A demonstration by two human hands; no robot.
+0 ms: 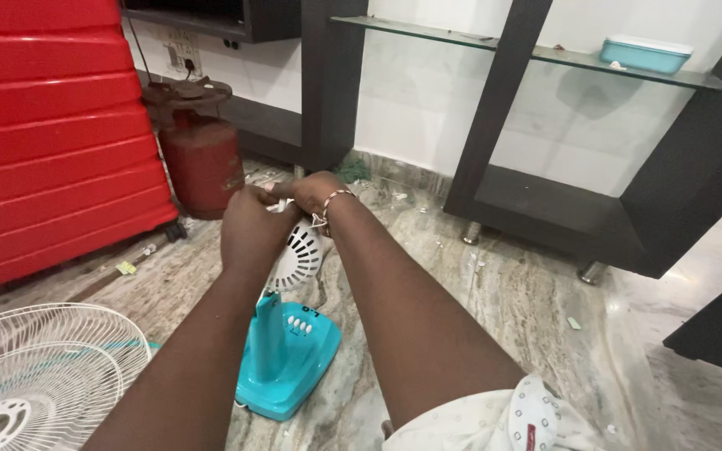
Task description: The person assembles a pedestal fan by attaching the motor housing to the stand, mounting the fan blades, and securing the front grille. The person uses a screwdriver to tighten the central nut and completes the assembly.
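Both hands, left hand (248, 230) and right hand (315, 194), cover the top of the fan motor (298, 255), so what the fingers grip cannot be told. The grille (39, 376) at lower left is cut off by the frame's edge, as is the red case (52, 125) at upper left.

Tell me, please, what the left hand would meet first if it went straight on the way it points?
Probably the rusty red gas cylinder, standing just beyond the left hand on the marble floor; depth is unclear.
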